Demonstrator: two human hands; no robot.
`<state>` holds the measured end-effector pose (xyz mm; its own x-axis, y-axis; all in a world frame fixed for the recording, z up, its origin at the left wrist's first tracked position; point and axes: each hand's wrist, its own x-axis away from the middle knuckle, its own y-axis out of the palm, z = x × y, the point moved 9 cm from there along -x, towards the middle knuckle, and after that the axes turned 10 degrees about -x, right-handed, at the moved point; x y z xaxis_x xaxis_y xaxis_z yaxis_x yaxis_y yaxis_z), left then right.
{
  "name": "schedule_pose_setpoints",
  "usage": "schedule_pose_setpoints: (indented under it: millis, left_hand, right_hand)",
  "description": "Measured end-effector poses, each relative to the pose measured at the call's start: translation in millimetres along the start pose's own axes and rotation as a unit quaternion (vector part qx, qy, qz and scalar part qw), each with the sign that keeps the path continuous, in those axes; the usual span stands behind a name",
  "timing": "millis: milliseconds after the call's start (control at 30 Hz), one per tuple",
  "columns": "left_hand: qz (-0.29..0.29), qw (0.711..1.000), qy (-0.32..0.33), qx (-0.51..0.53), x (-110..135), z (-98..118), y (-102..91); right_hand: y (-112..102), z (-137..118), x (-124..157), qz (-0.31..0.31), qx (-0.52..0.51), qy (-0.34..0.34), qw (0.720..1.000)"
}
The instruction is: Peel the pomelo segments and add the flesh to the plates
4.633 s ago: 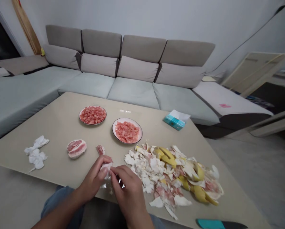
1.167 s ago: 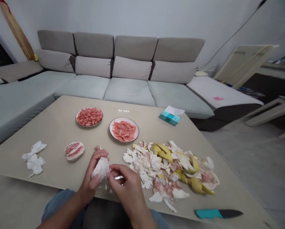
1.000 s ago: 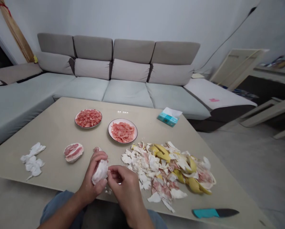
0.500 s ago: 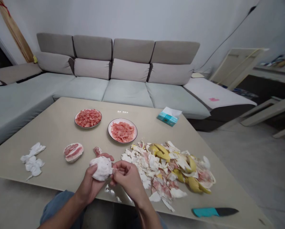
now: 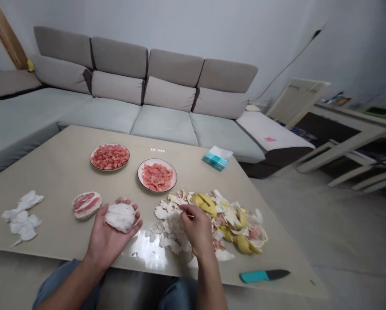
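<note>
My left hand (image 5: pixel 110 234), palm up with the fingers curled at its edge, holds a chunk of pomelo (image 5: pixel 120 217) covered in white pith. My right hand (image 5: pixel 197 228) is over the near left part of a heap of pomelo peel (image 5: pixel 227 219), with thumb and fingertips pinched together. Whatever is between those fingertips blends into the white scraps below. Left of my left hand lies a cut pomelo half (image 5: pixel 87 206) showing pink flesh. A small pomelo segment (image 5: pixel 122 200) sits just behind the held chunk, partly hidden.
Two plates hold pink pomelo pulp, a left plate (image 5: pixel 95 165) and a right plate (image 5: pixel 174 180). Crumpled tissues (image 5: pixel 24 219) lie at the left. A teal-handled knife (image 5: pixel 264 275) rests near the front right edge, and a tissue pack (image 5: pixel 216 160) lies at the back right.
My right hand has moved away from the chunk, rightward over the peel heap. My left hand has turned palm up with the chunk in it. The whole view has shifted and tilted slightly.
</note>
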<state>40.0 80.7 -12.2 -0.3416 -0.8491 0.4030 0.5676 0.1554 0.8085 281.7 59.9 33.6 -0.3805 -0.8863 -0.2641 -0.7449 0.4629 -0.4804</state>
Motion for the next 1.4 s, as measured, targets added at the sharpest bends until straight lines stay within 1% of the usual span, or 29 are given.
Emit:
schedule_pose_setpoints:
  millis: [67,133,200,233,300,367,400,467,500,567,633,733,900,1033,1100,1167,1267,1400]
  left_hand:
    - [-0.002,1.000,-0.015,0.000,-3,-3,-3.3]
    - [0.003,1.000,-0.020,0.002,-4,-5,-6.3]
    - [0.001,1.000,-0.020,0.006,-4,-7,-6.4]
    - [-0.002,1.000,-0.022,0.007,-3,-8,-5.4]
    - [-0.010,0.999,-0.033,0.001,-1,-11,-3.0]
    - [-0.015,0.999,-0.044,-0.007,0,-13,-1.2]
    - [-0.018,0.999,-0.043,-0.007,1,-13,-0.3]
    - [-0.026,0.999,-0.027,0.000,2,-10,1.3]
    - [-0.028,0.999,-0.016,0.003,2,-8,1.5]
    - [-0.028,1.000,0.008,-0.003,2,-5,0.9]
    - [-0.027,0.999,0.037,-0.020,4,-2,-0.1]
    - [-0.024,0.995,0.083,-0.057,7,2,-1.3]
    - [-0.026,0.981,0.151,-0.119,11,7,0.8]
    - [-0.029,0.970,0.188,-0.148,12,10,5.0]
    - [-0.028,0.967,0.200,-0.155,13,10,5.6]
    - [-0.025,0.965,0.206,-0.161,14,9,4.4]
    - [-0.023,0.963,0.204,-0.176,14,7,1.7]
    - [-0.029,0.959,0.202,-0.196,13,7,2.6]
  right_hand:
    - [-4,9,-3,0.002,0.071,-0.027,0.997]
    - [-7,14,-4,0.014,0.092,-0.027,0.995]
    - [-6,9,-4,0.031,0.108,-0.034,0.993]
    - [-5,1,-3,0.042,0.110,-0.045,0.992]
    - [-1,-23,4,0.061,0.092,-0.081,0.991]
    - [9,-54,16,0.054,0.031,-0.121,0.991]
    - [19,-69,23,0.020,-0.020,-0.131,0.991]
    - [48,-95,41,-0.094,-0.118,-0.132,0.980]
    - [58,-105,50,-0.128,-0.149,-0.131,0.972]
    - [73,-117,65,-0.157,-0.175,-0.138,0.962]
    - [80,-119,73,-0.150,-0.172,-0.145,0.963]
    - [85,-115,76,-0.134,-0.150,-0.147,0.969]
    - [83,-118,76,-0.117,-0.128,-0.161,0.972]
    - [81,-127,82,-0.091,-0.099,-0.215,0.967]
    - [82,-130,87,-0.076,-0.072,-0.249,0.963]
    - [85,-132,89,-0.067,-0.048,-0.266,0.960]
    - [87,-128,84,-0.075,-0.047,-0.250,0.964]
    - [82,-124,74,-0.119,-0.120,-0.211,0.963]
